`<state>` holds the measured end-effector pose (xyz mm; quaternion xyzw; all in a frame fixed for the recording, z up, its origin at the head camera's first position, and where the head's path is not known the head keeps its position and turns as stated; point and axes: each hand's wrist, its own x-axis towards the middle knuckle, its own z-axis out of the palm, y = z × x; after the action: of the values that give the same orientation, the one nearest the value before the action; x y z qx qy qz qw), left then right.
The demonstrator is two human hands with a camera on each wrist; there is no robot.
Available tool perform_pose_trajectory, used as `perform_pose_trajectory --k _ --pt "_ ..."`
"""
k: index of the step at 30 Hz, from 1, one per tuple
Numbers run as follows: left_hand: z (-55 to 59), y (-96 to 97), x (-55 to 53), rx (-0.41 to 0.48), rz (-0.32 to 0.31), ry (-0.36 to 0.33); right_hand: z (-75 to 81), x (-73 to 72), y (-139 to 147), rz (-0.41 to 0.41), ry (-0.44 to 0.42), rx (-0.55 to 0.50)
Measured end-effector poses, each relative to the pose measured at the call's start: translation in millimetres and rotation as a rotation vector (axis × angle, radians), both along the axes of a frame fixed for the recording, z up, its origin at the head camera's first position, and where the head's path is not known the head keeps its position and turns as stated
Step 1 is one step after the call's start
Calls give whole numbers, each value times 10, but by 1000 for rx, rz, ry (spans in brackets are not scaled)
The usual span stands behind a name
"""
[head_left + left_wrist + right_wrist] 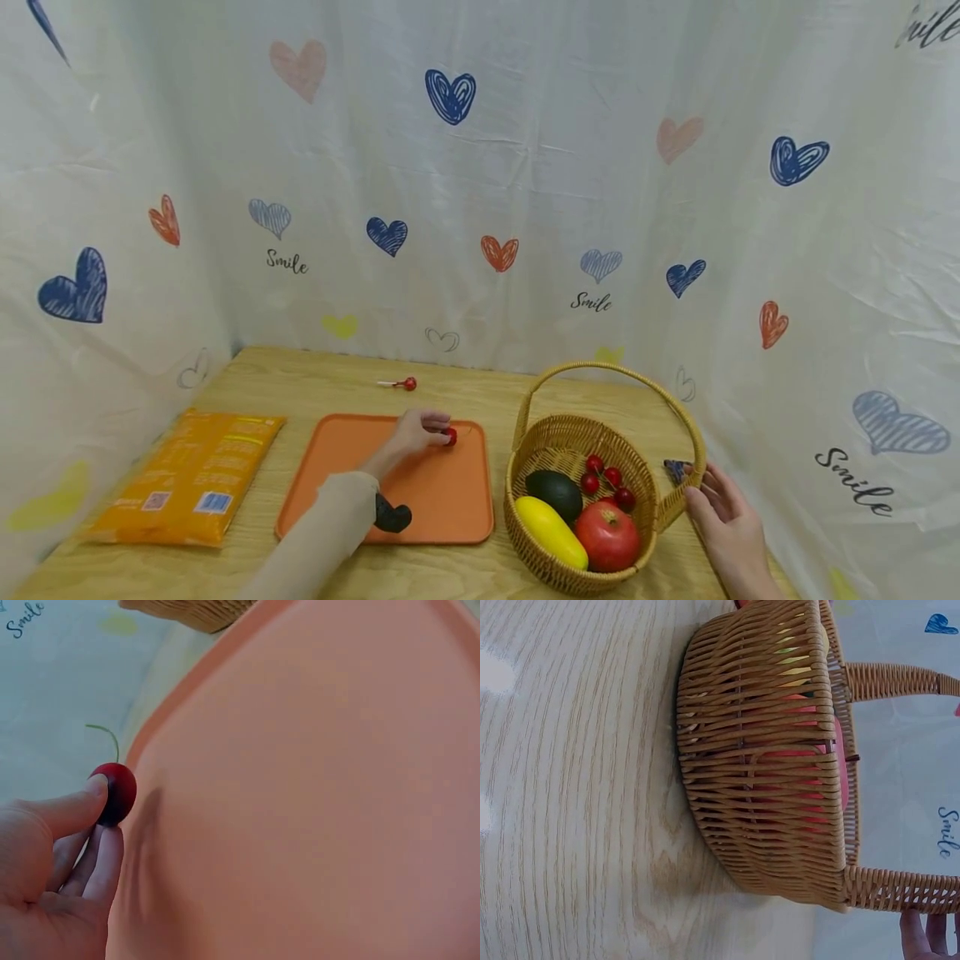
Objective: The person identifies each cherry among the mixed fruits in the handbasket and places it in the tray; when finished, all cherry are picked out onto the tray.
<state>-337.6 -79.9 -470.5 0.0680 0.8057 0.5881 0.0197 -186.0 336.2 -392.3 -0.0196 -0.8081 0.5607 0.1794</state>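
Observation:
Between thumb and fingertips, my left hand [417,433] pinches a dark red cherry [114,793] with a thin green stem, over the right part of an orange tray [322,467]. On the right, my right hand [726,521] holds the wicker basket [765,772] by the lower right end of its handle [699,454], thumb in front. Inside the basket lie a yellow oblong fruit [551,533], a dark green avocado [553,493], a red pomegranate [607,537] and several red cherries [591,482].
An orange packet [191,479] lies flat left of the tray. Behind the tray is a red lollipop [408,384] with a white stick. A small dark blue patterned thing [675,471] shows behind the basket handle. A heart-print curtain [525,183] encloses the wooden table [315,383].

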Motion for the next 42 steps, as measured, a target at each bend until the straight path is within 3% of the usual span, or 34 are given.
perform_pose_trajectory --k 5,11,17,24,28,32,34,38,42 --pt "-67 5 37 -49 7 6 -13 9 -4 -4 -11 -5" --pt "-115 15 15 -45 11 15 -4 4 -13 -11 -8 -13" --pt "-110 18 1 -44 18 6 2 -5 -19 -4 -4 -17" --pt "-90 15 -5 -35 24 -8 -3 -13 -6 -26 -25 59" --pt "-16 -25 -20 28 41 -11 -6 -10 -4 -2 -26 3" --pt "152 -147 -20 80 65 3 9 -8 -10 20 -46 -60" --pt "250 -216 -6 95 64 15 11 -7 0 11 -62 -38" --pt "377 -319 37 81 38 50 2 -7 14 12 -37 -3" --pt "423 -328 84 87 -18 65 -6 -10 6 39 3 -40"
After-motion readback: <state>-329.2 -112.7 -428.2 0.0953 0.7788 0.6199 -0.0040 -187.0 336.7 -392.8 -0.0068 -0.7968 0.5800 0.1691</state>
